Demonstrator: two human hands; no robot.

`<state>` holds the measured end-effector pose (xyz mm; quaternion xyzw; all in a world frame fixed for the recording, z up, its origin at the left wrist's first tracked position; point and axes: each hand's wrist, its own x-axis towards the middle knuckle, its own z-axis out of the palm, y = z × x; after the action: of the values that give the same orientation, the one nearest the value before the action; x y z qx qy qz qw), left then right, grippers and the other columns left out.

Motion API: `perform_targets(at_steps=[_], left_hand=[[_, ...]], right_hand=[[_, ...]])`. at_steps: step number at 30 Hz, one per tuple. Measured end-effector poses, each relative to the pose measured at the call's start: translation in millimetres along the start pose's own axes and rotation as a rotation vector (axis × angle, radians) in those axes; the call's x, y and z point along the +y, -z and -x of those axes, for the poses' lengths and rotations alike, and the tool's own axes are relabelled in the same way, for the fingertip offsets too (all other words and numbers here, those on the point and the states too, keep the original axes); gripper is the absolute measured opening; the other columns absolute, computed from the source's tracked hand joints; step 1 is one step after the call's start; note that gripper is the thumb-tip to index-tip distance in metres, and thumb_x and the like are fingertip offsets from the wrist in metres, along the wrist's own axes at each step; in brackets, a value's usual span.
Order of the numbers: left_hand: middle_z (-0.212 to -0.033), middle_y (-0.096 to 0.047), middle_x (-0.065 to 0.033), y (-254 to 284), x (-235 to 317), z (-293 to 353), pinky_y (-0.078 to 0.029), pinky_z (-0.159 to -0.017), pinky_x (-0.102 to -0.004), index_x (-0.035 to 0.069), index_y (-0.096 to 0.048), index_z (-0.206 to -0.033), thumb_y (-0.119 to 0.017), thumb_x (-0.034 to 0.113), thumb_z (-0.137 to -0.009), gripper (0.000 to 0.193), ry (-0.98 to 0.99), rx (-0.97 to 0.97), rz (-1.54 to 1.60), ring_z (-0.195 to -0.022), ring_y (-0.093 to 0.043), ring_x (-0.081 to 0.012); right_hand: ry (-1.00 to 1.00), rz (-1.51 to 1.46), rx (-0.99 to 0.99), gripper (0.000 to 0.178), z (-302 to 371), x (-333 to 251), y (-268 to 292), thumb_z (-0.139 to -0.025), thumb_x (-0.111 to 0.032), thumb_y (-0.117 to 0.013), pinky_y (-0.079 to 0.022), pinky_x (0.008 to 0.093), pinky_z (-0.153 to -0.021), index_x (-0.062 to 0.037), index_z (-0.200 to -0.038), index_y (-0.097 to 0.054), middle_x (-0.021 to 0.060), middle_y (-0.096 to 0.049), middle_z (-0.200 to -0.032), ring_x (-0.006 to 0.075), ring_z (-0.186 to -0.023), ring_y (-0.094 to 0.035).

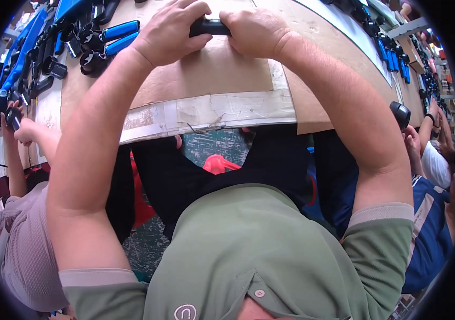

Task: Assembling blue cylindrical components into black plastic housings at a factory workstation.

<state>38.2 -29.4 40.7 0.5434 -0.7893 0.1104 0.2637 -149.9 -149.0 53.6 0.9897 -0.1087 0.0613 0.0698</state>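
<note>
A short, black, rounded part (210,27) is held level above the cardboard sheet (222,74), near the far side of the view; its exact kind cannot be made out. My left hand (171,29) grips its left end, thumb below and fingers over the top. At the other end, my right hand (257,31) closes round it with curled fingers. Both hands hide much of the part. Left of my left hand lie black tubular pieces with blue handles (121,30), heaped at the edge of the cardboard.
More blue-and-black handles (392,56) lie at the far right. A co-worker's hand (25,132) holds a black part on the left. On the right, a black round-ended part (400,114) is near another person's hand. The worktable's near edge (211,116) is taped.
</note>
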Motion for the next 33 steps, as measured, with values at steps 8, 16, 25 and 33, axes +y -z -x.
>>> perform_targets(at_steps=[8, 16, 25, 33], left_hand=[[-0.106, -0.075, -0.0090, -18.6, 47.5, -6.0, -0.057, -0.082, -0.0385, 0.008, -0.073, -0.109, -0.080, 0.025, -0.088, 0.028, 0.391, 0.341, -0.021, -0.085, -0.068, -0.0304], [-0.088, -0.071, -0.0108, -42.7, 22.8, -21.8, -0.056, -0.076, -0.0382, 0.003, -0.077, -0.092, -0.077, 0.025, -0.087, 0.023, 0.727, 0.337, 0.097, -0.075, -0.065, -0.0307], [-0.102, -0.074, -0.0044, -23.5, 29.5, -31.3, -0.055, -0.081, -0.0345, 0.010, -0.081, -0.102, -0.076, 0.033, -0.093, 0.025, 0.803, 0.092, 0.130, -0.083, -0.066, -0.0246], [-0.083, -0.072, -0.0095, -23.0, 19.7, -34.5, -0.055, -0.072, -0.0365, 0.003, -0.080, -0.087, -0.078, 0.034, -0.090, 0.030, 0.712, 0.069, 0.246, -0.071, -0.065, -0.0254]], right_hand=[[-0.165, -0.238, -0.100, 0.015, 2.5, -5.0, 3.8, -0.093, -0.007, -0.066, -0.063, 0.0353, -0.067, -0.0075, -0.105, -0.074, 0.0120, -0.079, -0.088, 0.0265, -0.071, -0.075], [-0.250, -0.359, -0.115, 0.017, 7.3, 4.4, -4.6, -0.096, -0.016, -0.073, -0.062, 0.0374, -0.069, -0.0069, -0.110, -0.076, 0.0130, -0.080, -0.092, 0.0297, -0.071, -0.074], [-0.086, -0.270, 0.438, 0.037, 32.1, 16.4, -45.0, -0.099, -0.045, -0.076, -0.060, 0.0363, -0.057, -0.0081, -0.103, -0.075, 0.0106, -0.079, -0.081, 0.0289, -0.061, -0.074], [0.008, -0.264, 0.477, 0.044, 29.1, 21.1, -51.9, -0.100, -0.050, -0.073, -0.059, 0.0359, -0.053, -0.0061, -0.100, -0.074, 0.0115, -0.078, -0.078, 0.0283, -0.055, -0.072]])
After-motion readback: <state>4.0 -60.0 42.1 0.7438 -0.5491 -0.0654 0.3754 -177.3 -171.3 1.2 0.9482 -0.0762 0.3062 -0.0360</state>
